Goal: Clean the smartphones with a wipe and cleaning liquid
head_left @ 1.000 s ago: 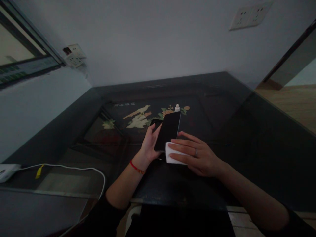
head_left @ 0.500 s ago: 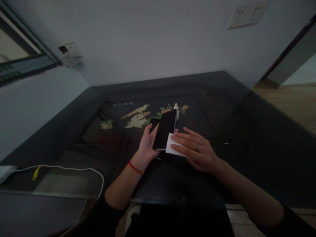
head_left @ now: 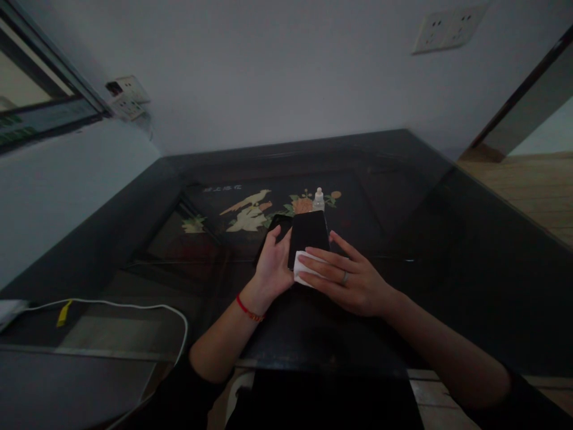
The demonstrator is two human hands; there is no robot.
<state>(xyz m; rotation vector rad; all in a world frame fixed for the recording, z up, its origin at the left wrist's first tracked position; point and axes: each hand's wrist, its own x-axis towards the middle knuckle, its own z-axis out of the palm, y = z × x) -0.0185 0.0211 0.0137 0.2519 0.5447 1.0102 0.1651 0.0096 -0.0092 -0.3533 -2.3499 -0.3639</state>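
My left hand (head_left: 274, 266) grips a black smartphone (head_left: 310, 233) along its left side, above the dark table. Folded white tissue (head_left: 304, 272) lies under the fingers of my right hand (head_left: 351, 278), pressed to the phone's lower end. Behind the phone stands a small clear bottle (head_left: 319, 200) with a white cap, its lower part hidden. A flat black object (head_left: 280, 223), perhaps a phone case, lies on the table beyond my left thumb, partly covered by the hand.
The glossy black table (head_left: 430, 239) has a bird and flower picture in its top. A white cable (head_left: 129, 305) with a yellow tag (head_left: 64, 313) runs along the left. Wall sockets (head_left: 450, 28) are set above the table.
The phone has tilted and turned more upright, its top lower and further right. My right hand and the tissue have moved slightly left across the phone's lower end.
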